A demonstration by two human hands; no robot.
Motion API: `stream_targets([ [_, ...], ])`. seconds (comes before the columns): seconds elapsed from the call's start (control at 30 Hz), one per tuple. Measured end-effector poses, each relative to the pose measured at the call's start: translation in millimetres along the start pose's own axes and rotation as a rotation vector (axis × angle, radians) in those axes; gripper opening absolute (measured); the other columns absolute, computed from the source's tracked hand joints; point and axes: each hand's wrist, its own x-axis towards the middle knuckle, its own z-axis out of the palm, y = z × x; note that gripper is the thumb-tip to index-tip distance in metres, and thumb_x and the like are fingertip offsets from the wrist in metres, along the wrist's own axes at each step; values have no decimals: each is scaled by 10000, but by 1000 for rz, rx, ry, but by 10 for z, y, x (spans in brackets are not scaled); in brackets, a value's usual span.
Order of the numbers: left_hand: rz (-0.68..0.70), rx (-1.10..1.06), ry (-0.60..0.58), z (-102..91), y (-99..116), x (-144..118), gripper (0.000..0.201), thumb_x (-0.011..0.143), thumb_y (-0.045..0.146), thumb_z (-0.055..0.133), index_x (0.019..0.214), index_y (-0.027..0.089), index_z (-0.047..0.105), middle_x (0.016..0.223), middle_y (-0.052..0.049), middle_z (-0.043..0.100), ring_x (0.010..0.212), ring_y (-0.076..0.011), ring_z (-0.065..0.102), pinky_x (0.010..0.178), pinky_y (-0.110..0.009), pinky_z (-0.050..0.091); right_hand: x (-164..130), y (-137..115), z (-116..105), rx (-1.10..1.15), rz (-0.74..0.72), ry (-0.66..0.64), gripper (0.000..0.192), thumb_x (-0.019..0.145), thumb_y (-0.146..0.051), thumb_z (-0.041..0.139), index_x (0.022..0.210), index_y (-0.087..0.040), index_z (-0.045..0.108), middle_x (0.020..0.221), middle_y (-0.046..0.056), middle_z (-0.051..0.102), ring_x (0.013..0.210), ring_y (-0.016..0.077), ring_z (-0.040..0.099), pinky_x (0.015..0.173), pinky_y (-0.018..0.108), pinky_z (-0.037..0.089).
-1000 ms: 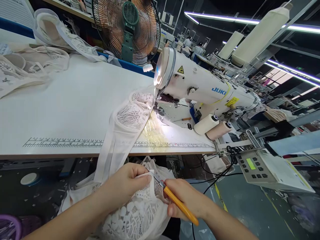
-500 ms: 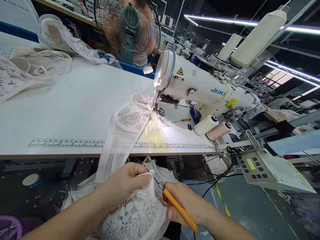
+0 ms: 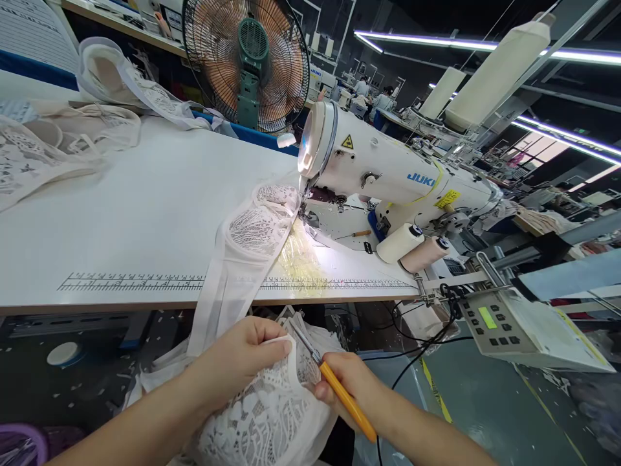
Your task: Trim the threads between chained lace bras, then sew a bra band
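Dark ceiling (image 3: 417, 14), strip lights (image 3: 427, 42) (glowing), grey floor (image 3: 495, 408)

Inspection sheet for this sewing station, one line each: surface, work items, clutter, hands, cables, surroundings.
Surface: white table, ruler scale printed along its near edge.
Work items: lace garment below the table edge; orange-handled tool, metal end beside the fabric edge, contact unclear; lace piece running from the sewing machine over the edge.
Clutter: garment pile at far left; yellowish sheet; thread spools.
Hands: left hand pinches the garment; right hand grips the tool's handle.
Cables: black cables bunched beside the control box.
Surroundings: fan behind the table; people in the background.
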Motion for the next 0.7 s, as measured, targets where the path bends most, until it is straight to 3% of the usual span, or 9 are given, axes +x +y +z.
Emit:
stream_targets([
  [0.13, -12, 59, 60, -4, 51, -58, 322, 710, 443, 522, 537, 177, 467, 501, 71, 295, 471, -86, 251, 457, -224, 197, -8, -69, -100, 47, -48, 176, 399, 731, -549, 491, 620, -196, 345, 556, -49, 329, 486, 84, 273, 432, 215, 226],
  [0.3, 55, 53, 177, -19, 83, -128, 264, 689, 413, 583, 589, 174, 535, 562, 47, 420, 524, -95, 335, 499, -209, 276, -45, -311, -150, -14, -221, 260, 285, 705, -434, 575, 811, -177, 509, 732, 19, 533, 625, 136, 461, 580, 248, 382],
  [0.43, -10, -164, 175, -30, 27, -142, 205, 647, 354, 641, 637, 189, 520, 644, 19, 569, 461, -81, 376, 452, -202, 282, 12, -326, 56, -188, -233, 213, 143, 644, -286, 553, 696, -190, 460, 655, 9, 513, 562, 134, 444, 518, 236, 352],
  [0.57, -33, -431, 47, -49, -49, -238, 248, 618, 313, 675, 572, 192, 463, 576, -2, 593, 509, -138, 507, 488, -230, 365, 83, -305, 258, -323, -238, 95, 247, 559, -230, 548, 604, -215, 305, 566, -26, 430, 496, 115, 352, 476, 240, 299],
  [0.63, -4, -426, 52, -114, -98, -374, 268, 623, 340, 685, 549, 176, 487, 567, 0, 572, 482, -111, 463, 465, -217, 354, 69, -374, 244, -254, -241, 20, 284, 544, -238, 571, 613, -218, 297, 571, -34, 421, 499, 108, 354, 482, 234, 314],
  [0.7, 10, -389, 156, -253, -153, -563, 327, 599, 394, 715, 527, 169, 489, 569, 14, 542, 484, -96, 431, 455, -210, 356, -7, -484, 142, -85, -249, -21, 273, 547, -240, 589, 628, -213, 330, 592, -32, 433, 514, 105, 388, 486, 217, 339],
])
